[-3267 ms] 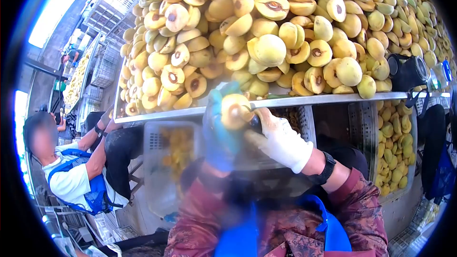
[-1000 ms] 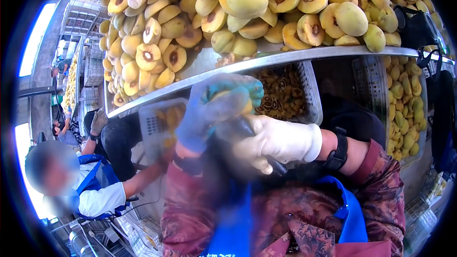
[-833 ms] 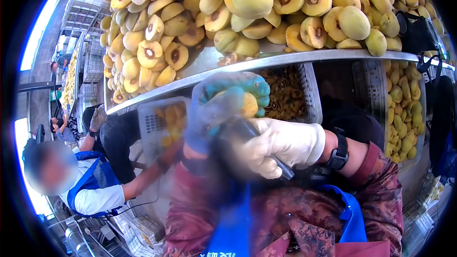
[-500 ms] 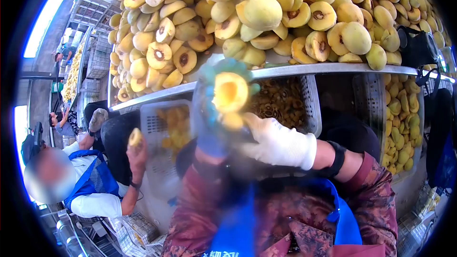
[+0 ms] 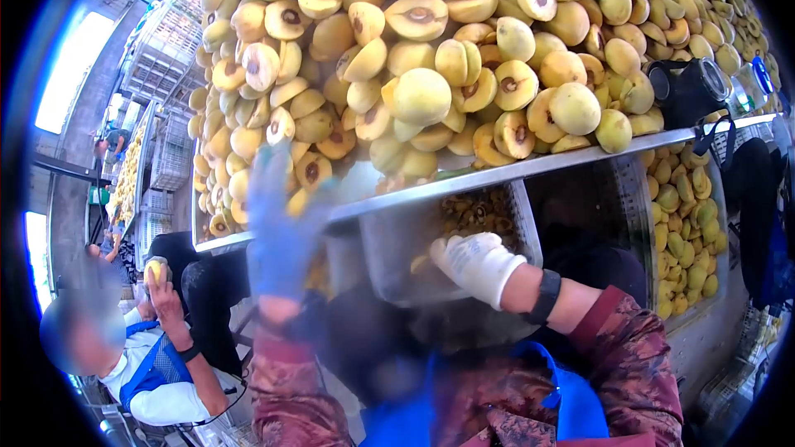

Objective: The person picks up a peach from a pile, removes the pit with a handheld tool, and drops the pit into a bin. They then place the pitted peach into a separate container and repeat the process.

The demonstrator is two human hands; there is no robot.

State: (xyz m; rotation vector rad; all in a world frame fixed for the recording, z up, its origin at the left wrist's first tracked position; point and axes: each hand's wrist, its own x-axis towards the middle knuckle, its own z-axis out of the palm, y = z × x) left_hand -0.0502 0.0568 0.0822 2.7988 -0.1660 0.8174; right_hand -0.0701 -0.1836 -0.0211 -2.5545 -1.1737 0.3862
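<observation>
My left hand (image 5: 286, 228), in a blue glove and smeared by motion, reaches over the metal table rim (image 5: 497, 174) toward a heap of halved yellow peaches (image 5: 414, 18). Its fingers look stretched and apart; a yellow patch shows between thumb and fingers, probably fruit behind. My right hand (image 5: 476, 265), in a white knitted glove, is closed below the rim, beside a crate of brown peach pits (image 5: 479, 211). Whatever its curled fingers hold is hidden. A small blurred orange-yellow bit (image 5: 421, 265) shows by its fingertips.
A crate of peach halves (image 5: 683, 232) stands at the right under the table. On the rim's right end lies a black strapped object (image 5: 689, 87). At left sits a co-worker (image 5: 166, 364) holding a fruit (image 5: 155, 271). White crates (image 5: 170, 41) are stacked behind.
My left hand has moved left toward the heap and no longer holds the pitted peach half. My right hand has separated from it and closed. The view has shifted; the co-worker's hand has moved left.
</observation>
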